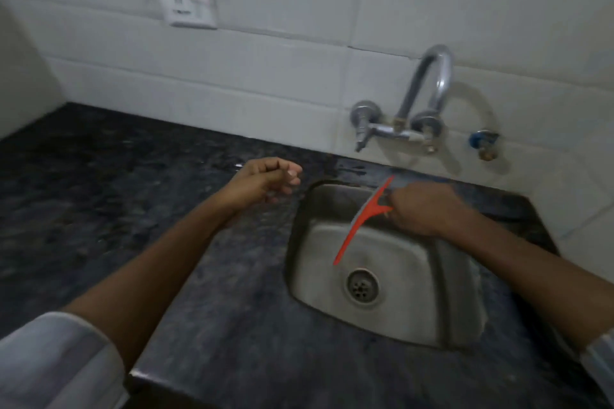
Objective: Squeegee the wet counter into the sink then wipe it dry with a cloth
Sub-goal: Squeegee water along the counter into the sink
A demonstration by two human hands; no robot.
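Over the sink: right hand (pixel 423 207) is wrapped tight around the handle of the red squeegee (pixel 363 221), blade hanging above the steel sink (pixel 398 279) and angled down toward the drain (pixel 362 287).
Blade position: top end sits near the back rim under the tap (pixel 428 100), bottom tip floats just above the drain area. Can't tell if the rubber edge is touching anything, looks like it's in the air.
Left hand: left hand (pixel 265 181) is loosely curled with nothing in it, hovering over the dark counter (pixel 133 192) just left of the sink's back corner.
Step in hand (my guess): a squeegee pass ending at the basin, so water is getting dumped in.
How to do it well: start each stroke out on the far left of the counter, keep the rubber edge flat and pressed evenly, pull in 1 steady line to the sink lip. Overlap passes so no streaks get left. Tilt the blade a bit so water runs toward the basin, not off the front edge.
Watch out for: the strip behind the sink under the tap looks shiny and wet, easy to miss.
Squeegee vs hand: handle is inside the right fist, blade sticks out to the left of the knuckles.
Cloth: not in view anywhere, so the drying part looks not yet started.
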